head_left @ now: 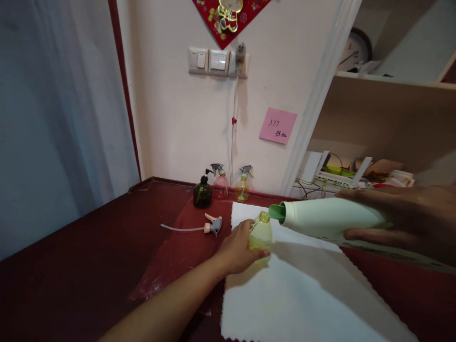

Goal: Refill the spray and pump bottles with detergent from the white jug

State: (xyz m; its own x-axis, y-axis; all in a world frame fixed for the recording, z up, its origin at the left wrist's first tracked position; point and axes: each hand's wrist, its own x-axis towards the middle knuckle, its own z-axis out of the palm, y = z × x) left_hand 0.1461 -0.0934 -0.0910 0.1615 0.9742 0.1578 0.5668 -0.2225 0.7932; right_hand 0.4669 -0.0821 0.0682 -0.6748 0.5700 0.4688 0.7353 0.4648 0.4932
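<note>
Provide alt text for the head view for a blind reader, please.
A person's right hand holds a pale green container, its spout at the mouth of a yellow bottle that the left hand grips over a white sheet. Leftward lies a loose spray head; behind stand a dark pump bottle, a pink spray bottle and a yellow spray bottle.

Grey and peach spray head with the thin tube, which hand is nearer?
Left hand: gripping a clear yellow bottle, just right of the spray head. Right hand: farther right, holding a pale green cylindrical container.
</note>
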